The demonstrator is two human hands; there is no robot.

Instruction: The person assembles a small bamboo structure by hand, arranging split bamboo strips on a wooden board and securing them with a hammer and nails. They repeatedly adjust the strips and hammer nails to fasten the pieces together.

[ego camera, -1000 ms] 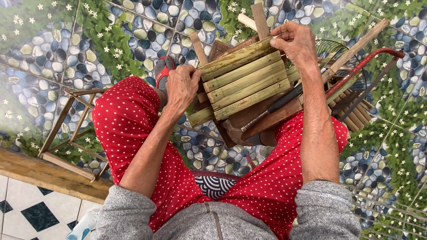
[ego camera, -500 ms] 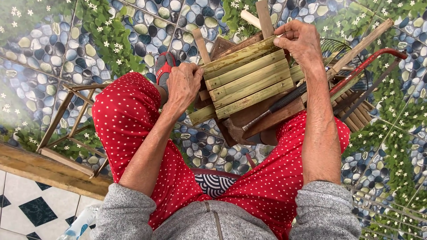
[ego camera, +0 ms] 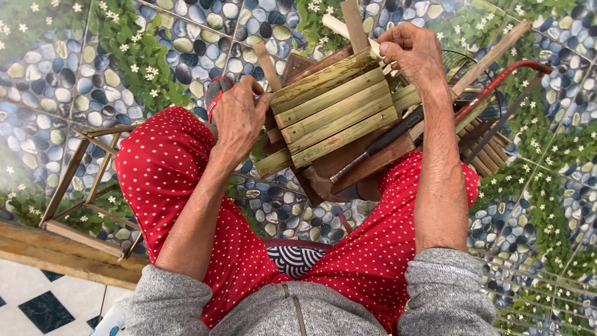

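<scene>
Resting across the knees, the bamboo slat panel [ego camera: 333,109] is gripped at both ends: left hand [ego camera: 239,115] closed on its left edge, right hand [ego camera: 413,53] pinching the top-right corner; steady, even pressure should keep the slats aligned.

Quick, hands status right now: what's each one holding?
Left hand: closed on the left end of the bamboo slat panel.
Right hand: closed at the panel's top right corner; fingers curled, whether they pinch anything small cannot be told.
</scene>
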